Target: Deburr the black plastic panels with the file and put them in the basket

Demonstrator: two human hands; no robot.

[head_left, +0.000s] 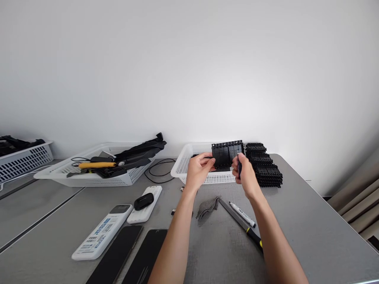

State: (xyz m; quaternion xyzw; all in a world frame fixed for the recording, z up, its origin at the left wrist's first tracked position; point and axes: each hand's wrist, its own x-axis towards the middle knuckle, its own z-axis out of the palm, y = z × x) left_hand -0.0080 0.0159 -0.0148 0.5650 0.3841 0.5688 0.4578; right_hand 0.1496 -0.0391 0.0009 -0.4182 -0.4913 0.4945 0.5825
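A flat black plastic panel (226, 154) with a notched top edge is held up over the front of a white basket (220, 178). My left hand (199, 167) pinches the panel at its left edge, thumb toward me. My right hand (245, 173) is closed around a small dark-handled tool (239, 167) with a pale tip, close to the panel's lower right. The fingers hide most of that tool, and its exact kind does not show. Just right of the basket stand stacks of similar black panels (268, 173).
Between my forearms lie a grey cloth (208, 207), a white marker (242, 215) and a file (237, 216) with a black-yellow handle. Left are a calculator (102, 232), a power bank (140, 215) with a black case (143, 201), two phones (118, 252), and a tool basket (100, 179).
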